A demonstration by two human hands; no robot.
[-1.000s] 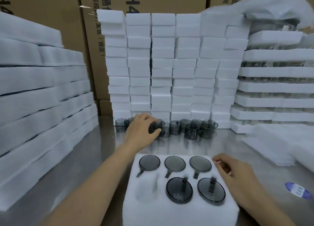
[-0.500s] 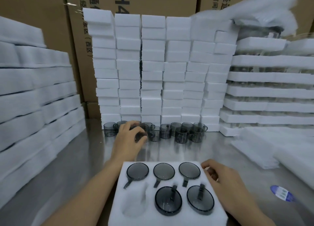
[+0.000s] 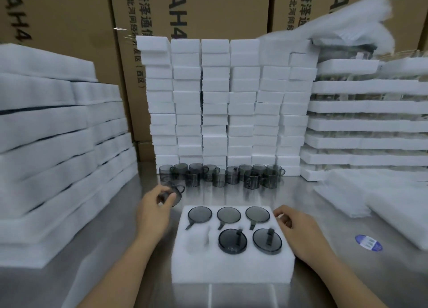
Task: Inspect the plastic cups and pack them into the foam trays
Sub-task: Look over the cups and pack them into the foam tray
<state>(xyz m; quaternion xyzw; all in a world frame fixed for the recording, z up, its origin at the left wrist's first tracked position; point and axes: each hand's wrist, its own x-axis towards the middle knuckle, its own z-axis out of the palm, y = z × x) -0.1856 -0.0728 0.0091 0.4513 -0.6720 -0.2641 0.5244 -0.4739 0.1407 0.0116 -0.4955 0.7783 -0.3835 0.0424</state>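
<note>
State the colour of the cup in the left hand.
Translucent smoky grey: the cup, pinched by the left hand, shows best in the head view.

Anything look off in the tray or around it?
Nothing spilled or broken. The foam tray has one empty slot, front left; the left hand holds a cup beside it. The top foam block in the back wall's left column juts out sideways. A blue label lies on the table.

Your left hand grips above a grey metal table that mirrors soft, even light. Far beyond the grip, brown cardboard boxes with black print wall off the back. Right of the grip, well apart, a blue sticker lies on the table.
</note>
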